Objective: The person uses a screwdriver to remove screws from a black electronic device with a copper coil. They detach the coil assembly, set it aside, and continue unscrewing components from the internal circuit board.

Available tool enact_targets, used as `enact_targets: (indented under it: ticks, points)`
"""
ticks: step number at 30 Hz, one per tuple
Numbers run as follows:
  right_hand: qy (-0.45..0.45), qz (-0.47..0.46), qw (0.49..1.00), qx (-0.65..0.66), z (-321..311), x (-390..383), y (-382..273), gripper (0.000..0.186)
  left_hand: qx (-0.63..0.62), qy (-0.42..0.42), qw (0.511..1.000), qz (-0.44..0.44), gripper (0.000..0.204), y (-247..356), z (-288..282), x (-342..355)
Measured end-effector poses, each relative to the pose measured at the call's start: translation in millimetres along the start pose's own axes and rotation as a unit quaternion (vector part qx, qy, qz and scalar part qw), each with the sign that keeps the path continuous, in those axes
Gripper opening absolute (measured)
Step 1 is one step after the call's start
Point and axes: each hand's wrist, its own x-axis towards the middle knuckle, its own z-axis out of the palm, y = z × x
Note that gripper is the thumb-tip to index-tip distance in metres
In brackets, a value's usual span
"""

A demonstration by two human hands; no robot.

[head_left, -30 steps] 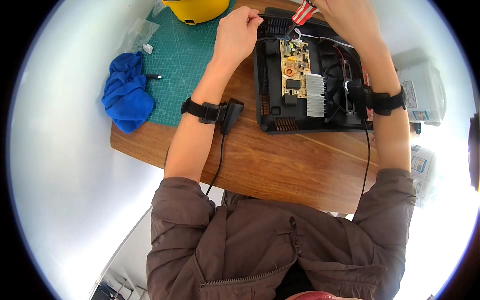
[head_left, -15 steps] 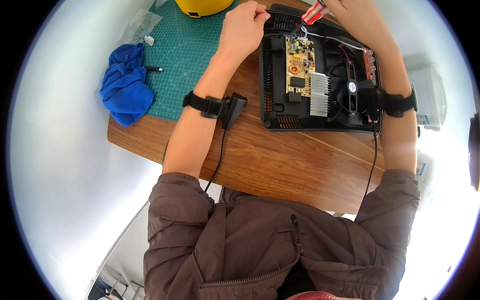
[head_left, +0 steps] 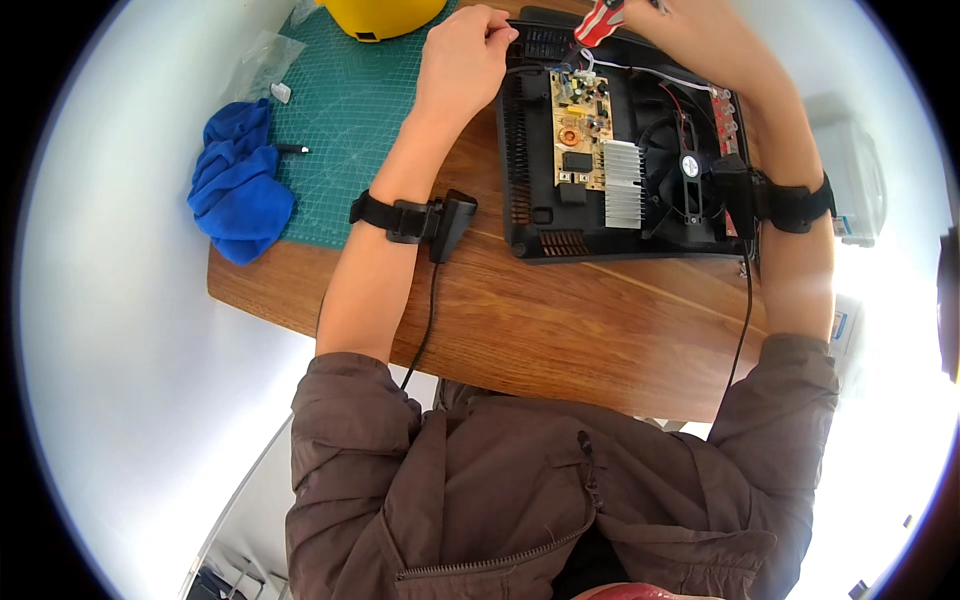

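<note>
In my right hand [head_left: 672, 28] is a screwdriver [head_left: 600, 22] with a red and white handle, tilted, its dark shaft pointing down to the far end of a circuit board [head_left: 560, 105]. The tip is hard to make out among the wires there. The board lies inside an open black appliance casing [head_left: 521, 225], beside a finned silver heatsink [head_left: 623, 185] and a black fan [head_left: 690, 190]. My left hand [head_left: 468, 52] is closed with fingers pinched at the casing's far left corner; whatever is between them is hidden.
A green cutting mat [head_left: 340, 130] covers the table's left part, with a blue cloth [head_left: 240, 190], a clear plastic bag [head_left: 262, 62] and a yellow object [head_left: 385, 15] on it. Cables [head_left: 431, 310] trail from my wrist straps. A clear container [head_left: 848, 180] stands at the right.
The whole view has shifted slightly, so the table things appear farther left. My right hand's fingers have moved a little on the screwdriver handle. The left hand keeps its place by the casing corner.
</note>
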Motion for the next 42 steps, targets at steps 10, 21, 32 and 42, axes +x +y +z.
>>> enact_targets:
  ticks: [10,21,32,42]
  points:
    - [-0.088,-0.018,0.996,0.006,-5,12,11,0.036,-0.004,-0.004,1.0,0.001,0.021,-11,6,-1]
    - [-0.119,-0.012,0.983,-0.14,-18,12,4,0.04,0.007,-0.021,1.0,-0.005,0.021,-7,5,0]
    - [-0.121,-0.002,0.989,-0.09,-13,8,0,0.038,0.028,-0.028,0.999,-0.005,0.023,-11,2,-2]
    - [-0.15,0.057,0.984,-0.08,-32,11,-23,0.037,0.008,-0.025,1.0,0.002,0.023,-11,7,0]
